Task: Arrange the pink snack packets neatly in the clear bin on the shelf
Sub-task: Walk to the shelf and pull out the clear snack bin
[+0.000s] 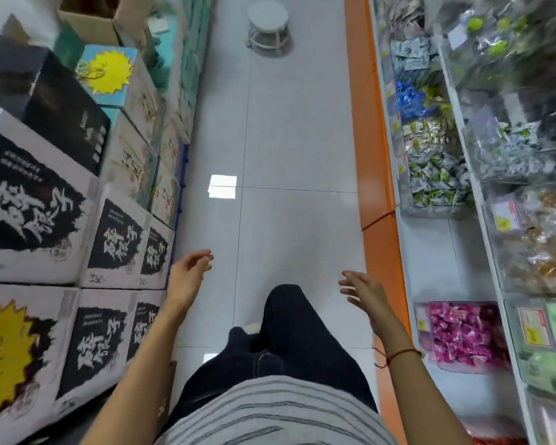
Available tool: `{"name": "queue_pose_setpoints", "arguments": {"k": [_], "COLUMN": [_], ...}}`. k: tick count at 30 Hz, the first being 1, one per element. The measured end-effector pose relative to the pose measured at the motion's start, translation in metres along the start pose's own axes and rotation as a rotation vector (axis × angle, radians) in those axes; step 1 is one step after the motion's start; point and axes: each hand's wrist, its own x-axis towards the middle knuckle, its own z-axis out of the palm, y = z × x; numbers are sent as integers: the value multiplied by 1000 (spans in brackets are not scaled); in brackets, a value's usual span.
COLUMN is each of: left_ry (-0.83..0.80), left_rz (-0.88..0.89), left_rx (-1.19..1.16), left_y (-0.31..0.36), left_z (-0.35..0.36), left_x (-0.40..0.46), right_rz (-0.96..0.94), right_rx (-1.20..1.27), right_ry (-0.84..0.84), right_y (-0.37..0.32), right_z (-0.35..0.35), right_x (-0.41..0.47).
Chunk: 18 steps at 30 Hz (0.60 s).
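Stacked cartons (45, 200) with black calligraphy labels line the left of the aisle, and just beside them the left hand (190, 271) hangs over the white tiled floor (289, 139), fingers loosely relaxed and holding nothing. To the right, the right hand (365, 292) is spread with straight fingers, also empty, wearing a red cord bracelet (398, 354) at the wrist. Further right, on the low shelf (430, 252), the pink snack packets (463, 332) lie jumbled in the clear bin (421, 319), apart from both hands.
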Motion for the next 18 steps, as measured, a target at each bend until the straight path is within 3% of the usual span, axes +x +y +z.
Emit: {"name": "queue_pose_setpoints", "arguments": {"k": [10, 18], "left_ry": [-6, 65], "left_rz": [-29, -67], "left_rx": [-25, -39], "left_y": [128, 212], "left_z": [53, 56], "left_x": [171, 296], "right_rz": [-14, -66], "right_rx": [4, -46], "right_ry": [-1, -37], "right_y": [-183, -340], "right_z": [5, 32], "right_x": [156, 277]}}
